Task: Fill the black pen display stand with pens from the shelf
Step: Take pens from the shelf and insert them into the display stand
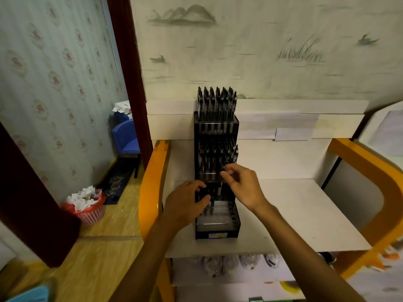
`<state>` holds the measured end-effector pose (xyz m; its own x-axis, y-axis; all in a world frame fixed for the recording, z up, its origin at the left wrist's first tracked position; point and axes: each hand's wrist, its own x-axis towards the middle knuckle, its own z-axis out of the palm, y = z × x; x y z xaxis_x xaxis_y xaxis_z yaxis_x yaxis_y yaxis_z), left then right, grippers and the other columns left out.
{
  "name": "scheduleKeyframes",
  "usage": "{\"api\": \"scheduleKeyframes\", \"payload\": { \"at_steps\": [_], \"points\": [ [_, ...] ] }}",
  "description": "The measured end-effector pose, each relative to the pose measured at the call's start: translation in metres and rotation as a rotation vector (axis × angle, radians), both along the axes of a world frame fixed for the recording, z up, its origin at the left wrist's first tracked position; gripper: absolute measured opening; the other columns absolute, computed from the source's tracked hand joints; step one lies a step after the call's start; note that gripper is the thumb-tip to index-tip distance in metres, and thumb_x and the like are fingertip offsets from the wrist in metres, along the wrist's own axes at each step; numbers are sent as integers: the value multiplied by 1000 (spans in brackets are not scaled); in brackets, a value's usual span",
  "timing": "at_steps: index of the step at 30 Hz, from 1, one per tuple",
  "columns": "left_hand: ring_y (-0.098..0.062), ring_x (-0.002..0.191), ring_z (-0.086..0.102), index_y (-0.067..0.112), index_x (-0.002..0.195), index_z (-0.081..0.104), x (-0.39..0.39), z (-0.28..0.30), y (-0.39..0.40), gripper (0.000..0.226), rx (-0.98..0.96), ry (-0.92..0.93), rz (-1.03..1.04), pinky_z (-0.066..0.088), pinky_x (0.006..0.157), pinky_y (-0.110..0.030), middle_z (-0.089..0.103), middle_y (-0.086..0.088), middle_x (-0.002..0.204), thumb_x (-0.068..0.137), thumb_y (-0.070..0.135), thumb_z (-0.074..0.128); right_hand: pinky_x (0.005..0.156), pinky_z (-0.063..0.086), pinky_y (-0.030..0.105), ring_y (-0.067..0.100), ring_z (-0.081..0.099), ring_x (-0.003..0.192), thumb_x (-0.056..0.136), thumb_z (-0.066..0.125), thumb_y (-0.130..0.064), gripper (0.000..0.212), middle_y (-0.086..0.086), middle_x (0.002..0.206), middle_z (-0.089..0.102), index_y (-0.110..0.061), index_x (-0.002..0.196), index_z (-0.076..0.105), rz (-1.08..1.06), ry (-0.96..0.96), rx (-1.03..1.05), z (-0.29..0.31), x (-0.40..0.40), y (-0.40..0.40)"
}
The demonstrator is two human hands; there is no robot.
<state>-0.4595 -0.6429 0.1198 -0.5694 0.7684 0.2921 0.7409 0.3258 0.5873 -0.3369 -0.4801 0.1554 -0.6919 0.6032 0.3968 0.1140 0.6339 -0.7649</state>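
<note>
The black stand (216, 162) sits upright on the white shelf (305, 210), against the far wall, its two far tiers full of pens (217, 101). The left hand (186, 203) grips a bunch of pens over the near tier. The right hand (242, 186) pinches one pen (234, 155) at the middle tier.

No text can be read. The pen stand (216, 214) carries a small label (214, 235) on its base, just below the left hand (187, 203) (blue and yellow, print too blurred).
</note>
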Motion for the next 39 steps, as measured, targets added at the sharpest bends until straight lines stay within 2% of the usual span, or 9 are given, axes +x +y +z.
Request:
{"api": "scheduleKeyframes", "payload": {
  "at_steps": [6, 9, 12, 17, 22, 25, 31, 36, 39],
  "points": [
    [-13, 101, 59, 35, 124, 57, -1, 7, -12, 58, -25, 134, 8, 53, 85, -43, 62, 8, 116, 80, 69, 39, 73, 52, 29, 17, 66, 78, 97, 61, -18, 12, 4, 83, 71, -9, 97, 68, -31, -124, 133, -18, 3, 3],
    [-13, 106, 57, 35, 124, 57, -3, 9, -16, 53, -27, 97, -8, 51, 89, -44, 61, 9, 118, 82, 65, 43, 61, 39, 8, 12, 61, 70, 96, 62, -14, 9, -3, 77, 66, -10, 90, 68, -46, -131, 151, -27, -1, -1],
    [-11, 106, 56, 35, 123, 57, -3, 10, -19, 49, -32, 76, -10, 51, 90, -44, 60, 10, 116, 83, 62, 47, 63, 36, 1, 15, 63, 77, 96, 62, -12, 9, 0, 83, 69, -9, 94, 70, -36, -181, 158, -36, -5, -4],
    [-11, 104, 57, 36, 122, 57, -2, 13, -21, 47, -35, 47, -2, 51, 89, -43, 60, 11, 113, 83, 60, 49, 68, 39, 18, 23, 68, 91, 97, 61, -17, 14, 6, 99, 74, -12, 102, 73, -82, -230, 194, -47, -9, -5],
    [-8, 105, 56, 38, 123, 55, -1, 16, -17, 44, -66, 21, -17, 51, 90, -40, 60, 12, 115, 83, 58, 51, 66, 45, 33, 33, 66, 90, 100, 54, -21, 19, 14, 97, 73, -11, 99, 70, -101, -444, 245, -64, -10, -4],
    [-7, 104, 57, 38, 123, 55, -1, 18, -15, 39, -67, 19, -34, 50, 87, -37, 60, 15, 112, 87, 53, 57, 62, 41, 32, 34, 65, 88, 102, 51, -28, 24, 15, 96, 71, -14, 101, 69, -156, -511, 272, -67, -9, -4],
    [-8, 104, 58, 34, 123, 59, 7, 26, -7, 35, -69, 38, -62, 50, 87, -37, 63, 11, 113, 90, 45, 61, 71, 49, 36, 33, 64, 90, 103, 46, -39, 33, 13, 100, 70, -15, 102, 69, -157, -607, 263, -57, -3, -3],
    [-9, 106, 59, 34, 124, 59, 20, 34, 6, 34, -54, 57, -96, 50, 89, -38, 64, 10, 115, 91, 42, 62, 72, 52, 33, 21, 67, 81, 100, 54, -38, 27, 5, 94, 74, -18, 105, 71, -124, -524, 195, -49, 20, 4],
    [-10, 105, 59, 34, 122, 60, 36, 37, 22, 32, -39, 53, -132, 51, 89, -39, 64, 10, 115, 91, 40, 62, 76, 53, 31, 17, 68, 84, 98, 57, -33, 23, -1, 102, 74, -21, 113, 69, -153, -474, 187, -40, 42, 11]
  ]
}}
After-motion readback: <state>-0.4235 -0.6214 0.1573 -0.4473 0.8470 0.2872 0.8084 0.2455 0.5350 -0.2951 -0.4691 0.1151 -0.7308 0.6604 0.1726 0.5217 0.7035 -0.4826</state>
